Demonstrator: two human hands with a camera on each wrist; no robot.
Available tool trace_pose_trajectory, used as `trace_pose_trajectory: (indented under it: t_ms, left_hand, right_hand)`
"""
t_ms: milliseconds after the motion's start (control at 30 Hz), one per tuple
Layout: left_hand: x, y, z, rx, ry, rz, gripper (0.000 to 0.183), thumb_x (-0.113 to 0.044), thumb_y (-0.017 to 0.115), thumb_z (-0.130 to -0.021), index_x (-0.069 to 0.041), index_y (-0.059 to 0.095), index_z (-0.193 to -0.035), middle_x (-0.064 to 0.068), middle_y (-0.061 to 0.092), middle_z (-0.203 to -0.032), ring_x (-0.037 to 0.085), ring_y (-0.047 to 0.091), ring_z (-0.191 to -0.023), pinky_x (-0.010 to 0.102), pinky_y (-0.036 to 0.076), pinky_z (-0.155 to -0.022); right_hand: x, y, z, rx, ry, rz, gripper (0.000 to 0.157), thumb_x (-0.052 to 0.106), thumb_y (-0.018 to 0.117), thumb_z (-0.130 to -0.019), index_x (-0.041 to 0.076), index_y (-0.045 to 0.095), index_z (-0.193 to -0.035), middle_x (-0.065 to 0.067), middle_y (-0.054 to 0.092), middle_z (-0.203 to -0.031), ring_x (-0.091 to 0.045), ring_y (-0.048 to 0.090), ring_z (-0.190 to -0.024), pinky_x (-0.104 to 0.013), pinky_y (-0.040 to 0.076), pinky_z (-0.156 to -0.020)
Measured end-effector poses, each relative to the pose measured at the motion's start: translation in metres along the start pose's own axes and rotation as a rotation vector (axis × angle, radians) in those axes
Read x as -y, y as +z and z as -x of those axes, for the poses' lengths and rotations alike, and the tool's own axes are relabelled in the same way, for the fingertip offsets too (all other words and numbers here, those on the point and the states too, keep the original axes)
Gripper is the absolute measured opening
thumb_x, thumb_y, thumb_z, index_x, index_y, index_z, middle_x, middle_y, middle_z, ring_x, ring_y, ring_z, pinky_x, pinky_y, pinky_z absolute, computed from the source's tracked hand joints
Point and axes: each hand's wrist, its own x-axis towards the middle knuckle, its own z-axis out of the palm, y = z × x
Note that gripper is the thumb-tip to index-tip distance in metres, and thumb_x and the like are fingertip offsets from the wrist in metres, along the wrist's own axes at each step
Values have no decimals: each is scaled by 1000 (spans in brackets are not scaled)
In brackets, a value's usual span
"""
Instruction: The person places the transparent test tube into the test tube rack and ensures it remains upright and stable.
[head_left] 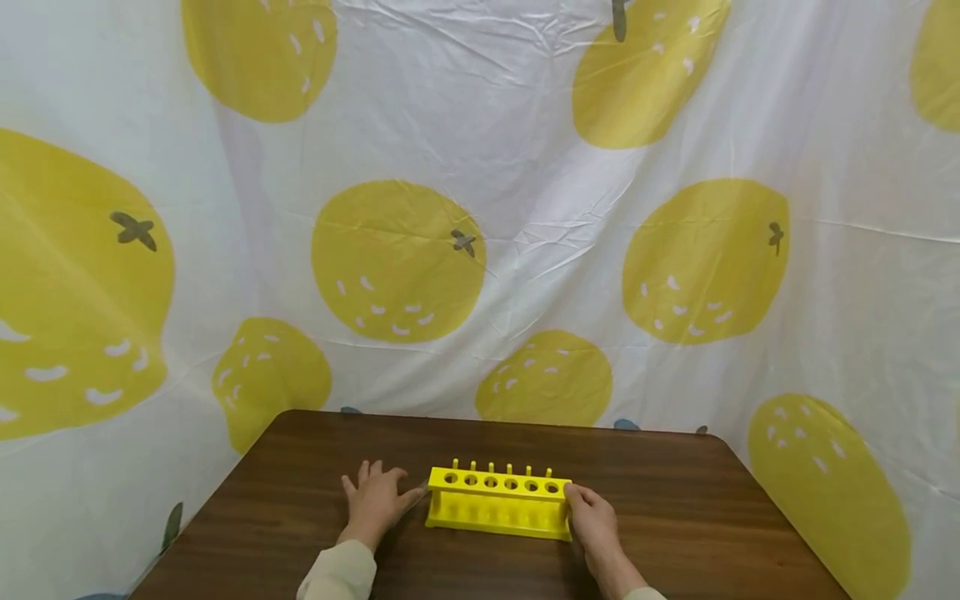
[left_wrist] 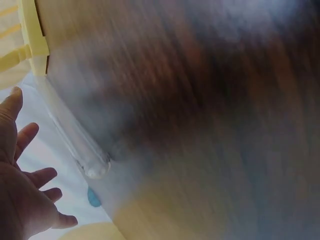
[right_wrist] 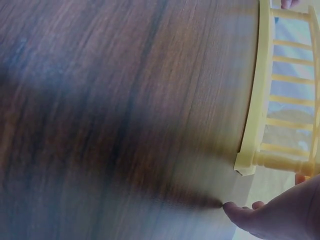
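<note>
The yellow test-tube rack (head_left: 498, 491) stands upright on the tabletop (head_left: 697, 517) with its row of holes running left to right, its right end held by the bent fingers of the right hand (head_left: 595, 523). Nearer the other end, the left hand (head_left: 372, 502) is spread and grips nothing, its thumb close to a clear test tube (left_wrist: 80, 142) slanting between it and the rack. Nothing visibly blocks either side; a lemon-print cloth (head_left: 525, 283) hangs behind.
</note>
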Motion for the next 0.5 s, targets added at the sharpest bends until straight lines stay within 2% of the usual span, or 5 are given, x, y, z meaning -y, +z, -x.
trace_pose_trajectory:
  t_ms: [233, 500]
  left_hand:
    - [1, 8, 2, 12, -30, -6, 43, -42, 75, -87, -10, 72, -116, 31, 47, -139, 54, 24, -139, 78, 5, -105]
    - [1, 14, -1, 4, -37, -32, 38, -41, 76, -86, -12, 73, -110, 32, 49, -136, 56, 27, -137, 78, 8, -104]
  right_hand:
    - [-1, 1, 1, -10, 2, -9, 49, 29, 50, -104, -13, 57, -129, -33, 50, -137, -50, 44, -127, -58, 35, -106]
    - [-1, 0, -1, 4, 0, -1, 51, 31, 50, -104, -13, 57, -129, -33, 51, -136, -50, 44, -127, -59, 35, -105]
